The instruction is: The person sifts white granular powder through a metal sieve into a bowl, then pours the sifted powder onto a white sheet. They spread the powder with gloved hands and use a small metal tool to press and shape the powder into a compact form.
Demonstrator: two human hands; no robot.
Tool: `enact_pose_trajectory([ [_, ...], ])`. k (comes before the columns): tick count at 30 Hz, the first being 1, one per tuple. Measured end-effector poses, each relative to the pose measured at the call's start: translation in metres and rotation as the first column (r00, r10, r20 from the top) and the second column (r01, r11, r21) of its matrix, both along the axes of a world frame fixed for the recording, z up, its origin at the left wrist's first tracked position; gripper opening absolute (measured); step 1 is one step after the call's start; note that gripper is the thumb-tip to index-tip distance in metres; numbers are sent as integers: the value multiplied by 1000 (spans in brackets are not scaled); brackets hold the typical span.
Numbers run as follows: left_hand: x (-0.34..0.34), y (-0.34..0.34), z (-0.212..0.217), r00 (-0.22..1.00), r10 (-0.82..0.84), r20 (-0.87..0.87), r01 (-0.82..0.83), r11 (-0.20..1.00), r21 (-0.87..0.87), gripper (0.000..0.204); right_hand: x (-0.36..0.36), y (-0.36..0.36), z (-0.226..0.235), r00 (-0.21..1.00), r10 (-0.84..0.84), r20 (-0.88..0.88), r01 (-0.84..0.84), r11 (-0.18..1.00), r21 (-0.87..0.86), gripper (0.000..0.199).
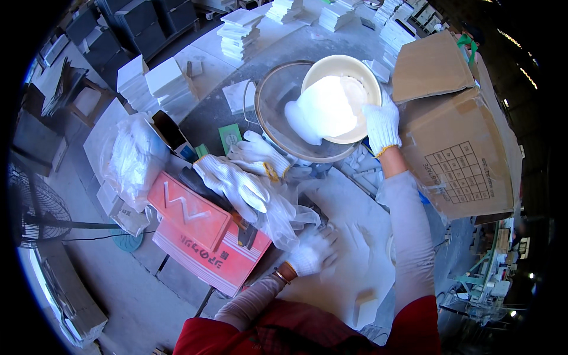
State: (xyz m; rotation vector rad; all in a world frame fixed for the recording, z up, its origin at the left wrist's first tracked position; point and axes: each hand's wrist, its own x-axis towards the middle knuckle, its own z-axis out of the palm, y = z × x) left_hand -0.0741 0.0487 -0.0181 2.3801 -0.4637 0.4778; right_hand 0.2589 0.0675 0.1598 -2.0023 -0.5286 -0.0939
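Observation:
My right hand (382, 125), in a white glove, grips the rim of a cream bowl (361, 66) and holds it tilted on its side. White powder (322, 112) slides out of it into a large clear bowl (273, 94) that stands just below. My left hand (313, 249), also gloved, rests flat with fingers apart on the powder-dusted table (355, 236), touching the edge of a crumpled clear plastic bag (283, 213). It holds nothing that I can see.
Two spare white gloves (236, 180) lie over a red box (195, 219) at the left. A big cardboard box (461, 148) stands at the right. Stacks of white blocks (239, 32) fill the back. A filled plastic bag (133, 160) sits at the left, and a small white block (367, 305) near me.

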Motion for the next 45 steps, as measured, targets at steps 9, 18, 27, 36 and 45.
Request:
enact_pose_trajectory([
  [9,0,1,1,1000,-2,17,3,999,-35,26,-8,1,6,1000,6,4,-7,997,78,62],
  [18,1,-3,-8,999,0,-49,0,1000,-1,27,-25,3,12,989,3,146,4,999,-46,63],
  [27,1,-4,-10,999,-16,-35,15,1000,-27,30,-42,8,22,973,0,231,45,981,-190,67],
  [36,-1,-4,-6,997,-12,-80,12,1000,-5,32,-49,8,17,927,50,372,9,988,-156,67],
  [45,0,-2,-1,999,-4,-40,3,999,-42,29,-61,15,10,888,58,455,-3,993,-121,65],
])
